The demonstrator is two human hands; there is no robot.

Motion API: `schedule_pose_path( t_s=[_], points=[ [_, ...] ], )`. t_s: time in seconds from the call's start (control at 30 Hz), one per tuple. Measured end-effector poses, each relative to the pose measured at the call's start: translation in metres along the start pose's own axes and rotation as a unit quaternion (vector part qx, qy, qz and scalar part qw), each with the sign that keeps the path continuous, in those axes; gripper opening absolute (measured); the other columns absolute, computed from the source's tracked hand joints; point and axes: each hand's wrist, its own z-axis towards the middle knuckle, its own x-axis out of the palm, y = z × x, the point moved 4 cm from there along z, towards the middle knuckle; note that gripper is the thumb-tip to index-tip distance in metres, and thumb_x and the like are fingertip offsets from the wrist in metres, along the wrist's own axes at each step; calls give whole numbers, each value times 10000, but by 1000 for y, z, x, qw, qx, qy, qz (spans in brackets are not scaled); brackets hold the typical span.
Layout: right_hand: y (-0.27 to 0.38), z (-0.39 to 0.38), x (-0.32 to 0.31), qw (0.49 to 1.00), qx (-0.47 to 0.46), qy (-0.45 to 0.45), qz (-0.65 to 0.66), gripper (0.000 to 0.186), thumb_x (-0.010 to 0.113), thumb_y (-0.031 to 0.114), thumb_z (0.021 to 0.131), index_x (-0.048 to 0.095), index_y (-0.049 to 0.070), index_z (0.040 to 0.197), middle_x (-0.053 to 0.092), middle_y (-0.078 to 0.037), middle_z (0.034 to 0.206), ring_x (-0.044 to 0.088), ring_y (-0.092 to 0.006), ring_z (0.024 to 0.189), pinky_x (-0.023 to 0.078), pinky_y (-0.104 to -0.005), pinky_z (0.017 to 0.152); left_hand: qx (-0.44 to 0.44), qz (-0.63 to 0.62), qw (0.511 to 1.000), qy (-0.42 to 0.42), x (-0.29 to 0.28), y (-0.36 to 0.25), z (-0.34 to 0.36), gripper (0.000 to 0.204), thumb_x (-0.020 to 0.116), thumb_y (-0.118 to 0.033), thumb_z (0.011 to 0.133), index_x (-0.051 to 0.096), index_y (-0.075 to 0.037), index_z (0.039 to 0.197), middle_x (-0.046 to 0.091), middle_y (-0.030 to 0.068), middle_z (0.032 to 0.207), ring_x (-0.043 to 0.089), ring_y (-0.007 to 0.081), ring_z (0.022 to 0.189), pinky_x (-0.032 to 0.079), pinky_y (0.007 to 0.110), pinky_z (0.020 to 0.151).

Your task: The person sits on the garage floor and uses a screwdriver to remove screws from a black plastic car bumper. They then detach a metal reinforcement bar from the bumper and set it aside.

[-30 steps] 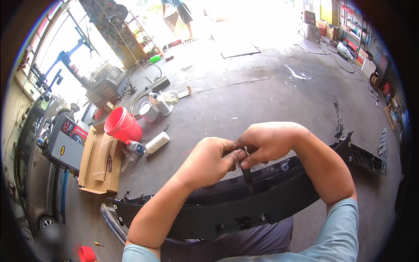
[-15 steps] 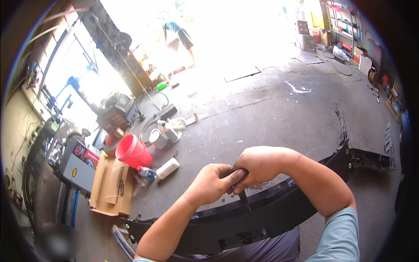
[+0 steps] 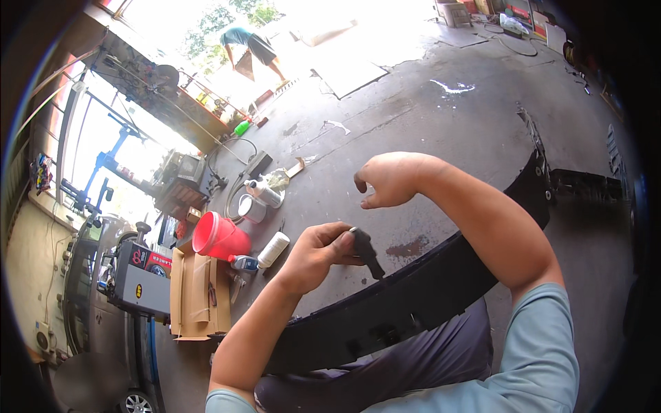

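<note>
My left hand (image 3: 318, 253) grips a small black strip-like part (image 3: 365, 252) just above the upper edge of a long black car bumper (image 3: 420, 296) that lies across my lap. My right hand (image 3: 389, 179) is raised off the bumper, loosely curled, with nothing in it. The bumper curves from the lower left up to the far right, where its end (image 3: 537, 162) rests on the concrete floor.
On the floor to the left stand a red bucket (image 3: 219, 237), a white bottle (image 3: 273, 249), cans (image 3: 252, 208) and flattened cardboard (image 3: 200, 296). A grey machine (image 3: 141, 282) stands at the far left. A person (image 3: 249, 47) bends over in the bright doorway at the back.
Both hands were together on the black part at the bumper's edge. Now my right hand has let go and lifted up, while my left hand keeps the part.
</note>
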Motion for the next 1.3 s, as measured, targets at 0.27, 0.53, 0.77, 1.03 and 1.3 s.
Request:
schedule_pose_path(
  t_s=[0.27,0.53,0.77,1.03,1.3],
  points=[
    [9,5,9,1000,5,14,1,568,791,381,1016,718,4,1435,790,-251,1309,738,-432,1252,592,-497,1064,-107,23,988,109,32,4,7,304,637,-48,1089,596,-9,1387,776,149,1138,792,303,1165,633,458,1056],
    [16,3,8,1000,-3,28,7,582,799,380,1009,714,5,1446,764,-255,1378,720,-432,1295,582,-493,1093,-116,-229,966,26,29,3,-4,327,493,-350,1148,575,-73,1302,742,210,1216,742,405,1264,495,580,1201],
    [11,3,16,999,-11,24,18,578,796,375,1011,713,1,1443,769,-257,1364,721,-435,1291,582,-495,1091,-79,-366,920,-112,29,19,15,389,438,-401,1163,562,-81,979,574,78,860,576,252,768,503,427,841],
    [19,2,12,999,5,39,32,527,780,293,980,731,-11,1408,792,-268,1287,757,-428,1212,603,-492,1018,-52,-368,894,249,36,0,37,568,370,-505,1196,444,-166,747,336,-44,605,335,150,526,373,349,621],
    [15,2,15,999,-22,20,25,551,786,382,1022,731,-4,1412,793,-267,1279,750,-439,1212,596,-499,1036,-103,-208,938,-257,50,-8,4,395,466,-415,1236,559,-96,1024,511,56,876,523,212,781,496,424,764]
  ],
)
